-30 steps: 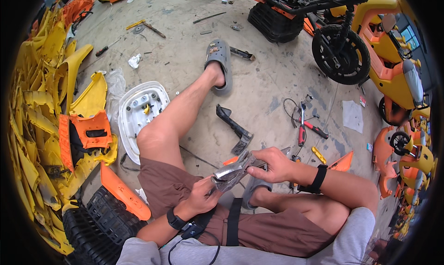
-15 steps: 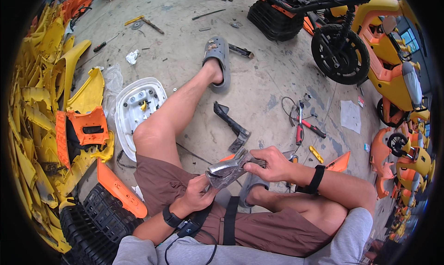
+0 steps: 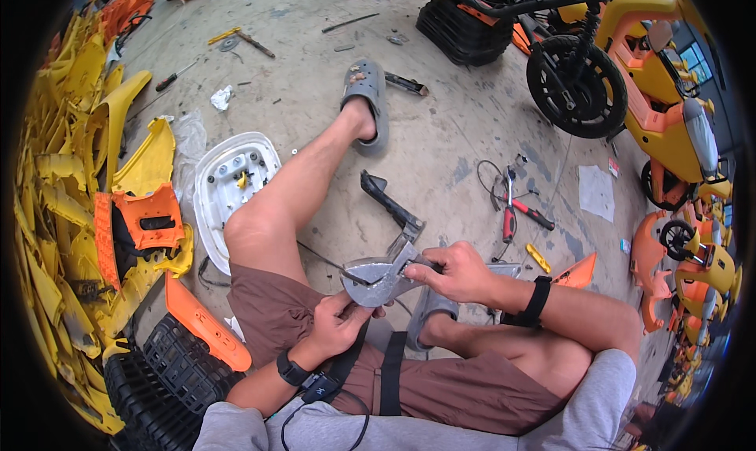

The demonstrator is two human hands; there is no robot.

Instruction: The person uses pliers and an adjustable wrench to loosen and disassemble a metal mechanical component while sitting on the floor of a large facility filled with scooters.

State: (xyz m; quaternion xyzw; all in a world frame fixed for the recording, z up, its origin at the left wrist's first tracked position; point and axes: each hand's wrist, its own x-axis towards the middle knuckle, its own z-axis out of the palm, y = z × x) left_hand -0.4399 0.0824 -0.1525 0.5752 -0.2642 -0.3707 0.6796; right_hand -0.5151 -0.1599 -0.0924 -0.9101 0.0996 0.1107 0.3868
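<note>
A grey metal part (image 3: 374,286) with a curved plate and a narrower upper end is held above my lap. My right hand (image 3: 453,274) is closed on its upper right end, thumb across it. My left hand (image 3: 337,321) grips the part's lower left edge with bent fingers, partly hidden. Beyond the part, a black bracket (image 3: 382,199) lies on the concrete floor, and a white tray (image 3: 209,199) with small hardware sits beside my left leg.
Yellow body panels (image 3: 55,215) pile at the left, near orange panels (image 3: 201,329) and black slatted plastic (image 3: 177,356). Red-handled tools (image 3: 535,215) and a yellow tool (image 3: 538,260) lie right of my feet. A scooter frame (image 3: 575,89) and several yellow scooters (image 3: 669,136) stand at the right.
The metal part has turned in my hands, now showing its broad curved face. My right hand has moved slightly; both hands still hold the part.
</note>
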